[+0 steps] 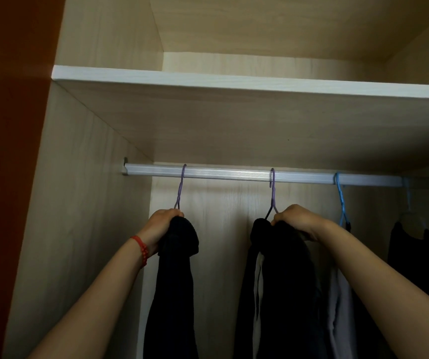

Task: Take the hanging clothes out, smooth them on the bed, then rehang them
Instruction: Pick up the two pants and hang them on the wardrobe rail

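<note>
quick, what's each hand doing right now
Left hand: gripping the top of the dark garment on the left purple hanger.
Right hand: gripping the dark clothes on the middle purple hanger.

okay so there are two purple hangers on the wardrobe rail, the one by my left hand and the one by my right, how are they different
The left purple hanger hangs near the rail's left end; the right purple hanger sits mid-rail. The left hanger carries one dark bunched garment, gripped by the left hand; the right hanger carries a dark garment with a pale lining, gripped by the right hand. The left hanger's neck leans; the right's hangs straighter. Both hooks are on the rail.
</note>
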`<state>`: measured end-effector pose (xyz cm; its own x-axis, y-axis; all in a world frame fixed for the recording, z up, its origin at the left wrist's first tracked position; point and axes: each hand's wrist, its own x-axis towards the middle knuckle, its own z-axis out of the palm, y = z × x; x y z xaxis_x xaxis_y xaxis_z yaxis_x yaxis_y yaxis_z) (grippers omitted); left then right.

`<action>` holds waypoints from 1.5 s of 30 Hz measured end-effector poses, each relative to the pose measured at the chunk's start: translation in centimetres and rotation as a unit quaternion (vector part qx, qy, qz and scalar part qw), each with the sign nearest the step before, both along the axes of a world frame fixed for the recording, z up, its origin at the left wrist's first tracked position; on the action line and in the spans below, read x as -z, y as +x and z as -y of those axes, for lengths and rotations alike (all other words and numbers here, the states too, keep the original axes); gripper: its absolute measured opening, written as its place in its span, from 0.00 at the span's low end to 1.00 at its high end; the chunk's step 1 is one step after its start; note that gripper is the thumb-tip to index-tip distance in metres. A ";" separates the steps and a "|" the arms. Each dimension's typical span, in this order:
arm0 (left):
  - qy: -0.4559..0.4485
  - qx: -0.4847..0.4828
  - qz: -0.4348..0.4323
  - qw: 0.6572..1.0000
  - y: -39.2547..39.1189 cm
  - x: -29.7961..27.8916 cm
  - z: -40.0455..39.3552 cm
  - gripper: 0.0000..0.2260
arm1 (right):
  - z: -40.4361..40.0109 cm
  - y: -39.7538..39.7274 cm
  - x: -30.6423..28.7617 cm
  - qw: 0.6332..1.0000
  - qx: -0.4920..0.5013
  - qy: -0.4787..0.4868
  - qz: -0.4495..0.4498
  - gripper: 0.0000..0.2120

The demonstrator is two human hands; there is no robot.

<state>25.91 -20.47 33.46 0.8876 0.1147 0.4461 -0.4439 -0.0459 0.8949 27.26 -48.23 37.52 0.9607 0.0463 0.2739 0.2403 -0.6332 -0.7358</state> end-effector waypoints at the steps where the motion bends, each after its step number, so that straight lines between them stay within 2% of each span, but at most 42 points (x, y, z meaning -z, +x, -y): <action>1: 0.003 -0.001 -0.002 1.000 -0.1 0.0 0.0 0.14 | 0.1 0.0 0.1 1.000 0.003 -0.002 0.003 0.13; 6: 0.089 -0.015 -0.042 0.995 -0.2 -0.4 -0.9 0.05 | 0.5 -0.6 0.3 1.000 -0.002 0.003 0.018 0.12; 10: 0.130 -0.056 -0.072 0.987 -0.2 -0.9 -1.5 0.11 | 0.5 -0.8 0.4 0.999 0.001 0.001 0.035 0.11; 14: 0.189 -0.112 -0.091 0.971 -0.4 -2.0 -1.4 0.07 | 0.2 -0.7 0.5 0.998 0.027 -0.017 0.049 0.13; 20: 0.293 -0.225 -0.053 0.928 -0.2 -3.2 -0.3 0.12 | -0.1 -0.4 0.5 0.997 0.041 -0.024 0.067 0.13; 27: 0.288 -0.257 -0.045 0.921 0.8 -3.2 -1.4 0.11 | -1.3 0.6 0.9 0.989 0.063 -0.032 0.128 0.12; 45: 0.287 -0.267 -0.042 0.919 0.6 -2.9 -3.0 0.11 | -5.6 0.8 1.5 0.987 0.051 -0.029 0.148 0.11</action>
<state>26.53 -17.43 36.35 0.8071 0.3113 0.5017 -0.1517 -0.7118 0.6858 28.07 -42.68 35.97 0.8398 -0.0224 0.5425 0.3720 -0.7040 -0.6050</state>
